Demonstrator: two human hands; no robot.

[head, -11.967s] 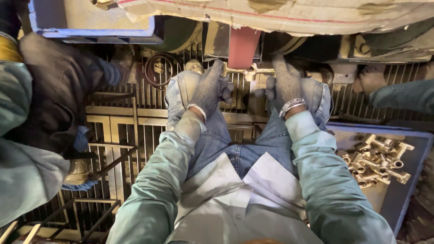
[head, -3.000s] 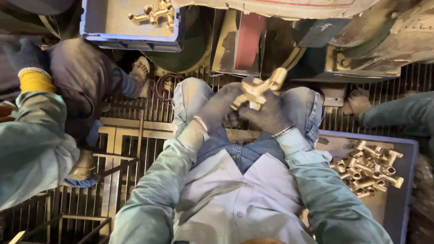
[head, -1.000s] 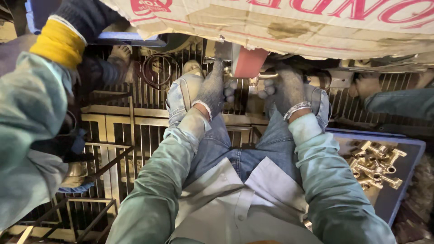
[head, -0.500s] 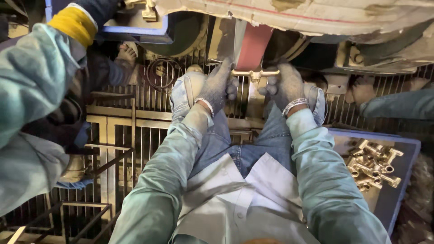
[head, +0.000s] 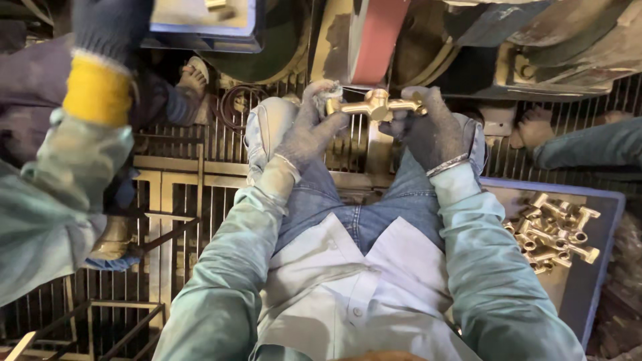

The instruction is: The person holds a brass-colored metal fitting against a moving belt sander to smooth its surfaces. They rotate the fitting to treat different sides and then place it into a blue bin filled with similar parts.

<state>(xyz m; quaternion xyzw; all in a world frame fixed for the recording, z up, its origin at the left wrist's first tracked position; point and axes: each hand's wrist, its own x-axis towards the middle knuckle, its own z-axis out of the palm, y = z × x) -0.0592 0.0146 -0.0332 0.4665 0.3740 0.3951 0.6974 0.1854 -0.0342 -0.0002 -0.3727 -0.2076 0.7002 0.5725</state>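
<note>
Brass fitting (head: pixel 376 105), cross-shaped with side arms, held level just below the red sanding belt (head: pixel 374 40), one arm gripped at each end so the middle stays bare toward the belt. Left hand (head: pixel 314 124), in a grey knit glove, closed around the fitting's left arm; right hand (head: pixel 428 127), gloved likewise, closed around the right arm, fingers curled over the end. Both wrists resting above the knees in blue jeans, probably to steady the piece against the belt's pull. Right of the belt and lower, beside the right thigh: a blue tray (head: pixel 602 281) with a heap of similar brass fittings (head: pixel 554 230), within easy reach of the right hand. Left of the belt: another person's arm with a yellow cuff (head: pixel 97 90) and dark glove, raised toward a second blue tray (head: pixel 200 30). Under everything, a metal floor grate (head: pixel 174 194).
</note>
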